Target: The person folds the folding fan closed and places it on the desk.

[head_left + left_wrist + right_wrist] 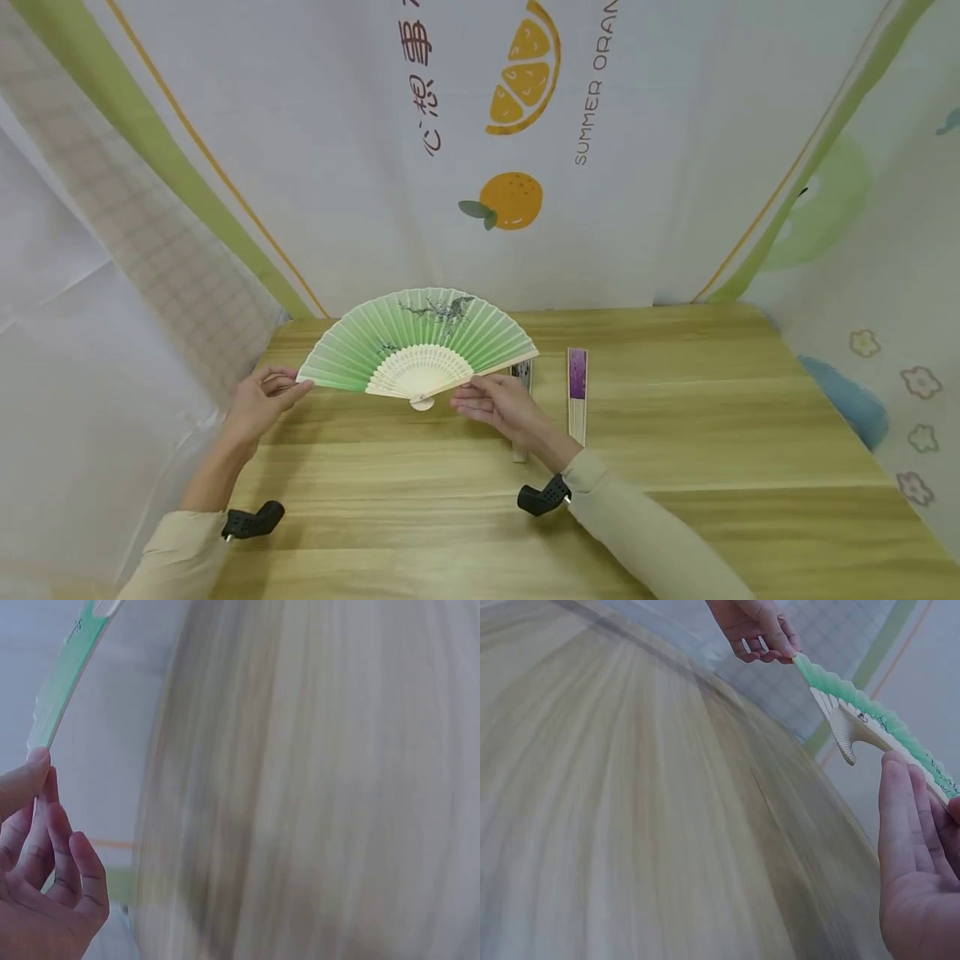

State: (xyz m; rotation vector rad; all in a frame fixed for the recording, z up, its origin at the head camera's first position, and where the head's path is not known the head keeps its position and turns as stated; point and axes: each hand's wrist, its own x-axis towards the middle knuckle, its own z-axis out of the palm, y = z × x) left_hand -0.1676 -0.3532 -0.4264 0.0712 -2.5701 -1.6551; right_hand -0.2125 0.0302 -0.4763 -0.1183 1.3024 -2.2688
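Observation:
A green folding fan [420, 333] with pale ribs and a dark branch print is spread wide above the table. My left hand [258, 404] pinches its left outer edge between thumb and fingertips; the left wrist view shows this pinch on the green fan edge [67, 671]. At the other side my right hand [502, 407] holds the right guard stick near the ribs, thumb on top. In the right wrist view the fan [877, 716] appears nearly edge-on, its rounded pivot end free between both hands.
Behind the right hand lies a closed fan with a black-and-white pattern [520, 450], partly hidden. To its right lies a closed purple fan [577, 375]. The wooden table [375, 517] meets a white printed curtain [637, 208] at the back.

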